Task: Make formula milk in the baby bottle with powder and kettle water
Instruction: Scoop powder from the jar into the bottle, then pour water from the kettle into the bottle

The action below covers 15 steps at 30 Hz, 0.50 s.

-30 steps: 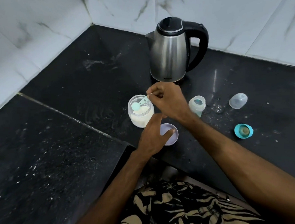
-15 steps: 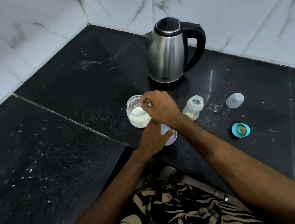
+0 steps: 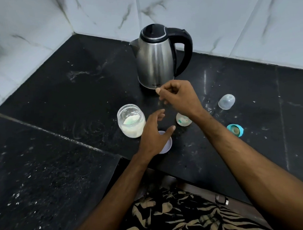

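Observation:
The glass powder jar [image 3: 131, 121] stands open on the black counter, and a pale green scoop lies inside it on the white powder. My left hand [image 3: 154, 134] hovers just right of the jar with relaxed, spread fingers, touching nothing, above the jar's white lid [image 3: 166, 145]. My right hand [image 3: 178, 96] is raised in front of the kettle [image 3: 156, 57], its fingers loosely curled and empty. The open baby bottle [image 3: 183, 121] stands under my right wrist, partly hidden by it.
The bottle's clear cap [image 3: 226, 101] lies on its side at the right, and the teal nipple ring [image 3: 235, 130] lies nearer me. Marble walls enclose the counter corner behind the kettle. The counter's front edge steps inward just below the lid.
My right hand let the scoop go into the jar and lifted away to the right. My left hand released the jar and opened.

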Available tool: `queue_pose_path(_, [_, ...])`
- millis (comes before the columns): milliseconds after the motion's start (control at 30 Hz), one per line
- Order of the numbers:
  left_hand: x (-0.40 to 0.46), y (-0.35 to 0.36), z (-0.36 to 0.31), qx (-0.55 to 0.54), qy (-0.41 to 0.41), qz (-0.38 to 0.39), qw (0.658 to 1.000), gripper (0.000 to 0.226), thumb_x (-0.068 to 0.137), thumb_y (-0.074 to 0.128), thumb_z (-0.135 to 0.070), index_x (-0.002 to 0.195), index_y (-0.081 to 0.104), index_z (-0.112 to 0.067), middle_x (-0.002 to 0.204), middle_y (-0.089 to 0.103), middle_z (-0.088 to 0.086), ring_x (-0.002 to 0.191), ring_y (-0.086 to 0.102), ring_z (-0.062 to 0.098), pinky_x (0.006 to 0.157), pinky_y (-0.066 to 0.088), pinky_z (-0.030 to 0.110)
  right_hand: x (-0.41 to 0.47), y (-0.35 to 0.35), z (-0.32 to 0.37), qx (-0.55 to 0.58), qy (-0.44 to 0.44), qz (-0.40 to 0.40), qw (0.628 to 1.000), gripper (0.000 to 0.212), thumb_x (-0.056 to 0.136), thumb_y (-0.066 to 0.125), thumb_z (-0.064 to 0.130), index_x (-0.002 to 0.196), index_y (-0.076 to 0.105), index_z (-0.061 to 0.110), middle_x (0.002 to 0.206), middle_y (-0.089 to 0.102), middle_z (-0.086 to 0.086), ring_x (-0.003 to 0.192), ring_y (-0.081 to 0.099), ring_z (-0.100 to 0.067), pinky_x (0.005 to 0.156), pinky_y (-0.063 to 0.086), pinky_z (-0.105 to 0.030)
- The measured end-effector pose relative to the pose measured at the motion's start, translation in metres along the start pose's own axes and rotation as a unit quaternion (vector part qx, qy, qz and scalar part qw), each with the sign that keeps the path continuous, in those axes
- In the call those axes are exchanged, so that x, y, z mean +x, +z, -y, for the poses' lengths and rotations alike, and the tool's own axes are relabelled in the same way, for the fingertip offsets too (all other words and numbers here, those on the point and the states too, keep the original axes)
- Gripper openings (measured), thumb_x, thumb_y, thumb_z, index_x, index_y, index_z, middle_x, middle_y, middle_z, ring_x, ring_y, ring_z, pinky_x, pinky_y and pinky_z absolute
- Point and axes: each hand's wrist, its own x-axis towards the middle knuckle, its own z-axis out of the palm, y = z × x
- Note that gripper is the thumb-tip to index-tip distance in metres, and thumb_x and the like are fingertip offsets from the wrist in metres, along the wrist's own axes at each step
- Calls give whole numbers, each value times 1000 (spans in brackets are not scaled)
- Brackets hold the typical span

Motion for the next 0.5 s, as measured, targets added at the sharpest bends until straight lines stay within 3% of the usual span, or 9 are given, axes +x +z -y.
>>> queue_pose_path(233, [26,8,-27,-10,26,13,1000,65,82,79,-28,138,46,-22,128,58,-4,118,56,9,101,46,30,18,-48,-11,22,41,-44,998,15,94,67,20,83,70,9,70,70,-3,54,61,-2,50,44,-12])
queue_pose_path(400, [43,13,-40,-14,28,11,999,66,82,78,-29,139,45,-24,128,59,-4,118,56,6,102,47,31,42,-69,-17,25,49,-71,996,11,94,66,14,88,70,6,71,68,-4,53,59,0,49,44,-11])
queue_pose_path(500, [48,16,-42,-20,23,20,999,69,81,78,-35,140,44,-27,130,57,-6,119,54,3,104,46,30,62,-78,-22,14,39,-91,995,11,93,68,13,92,71,3,74,67,1,59,61,3,55,46,-11])
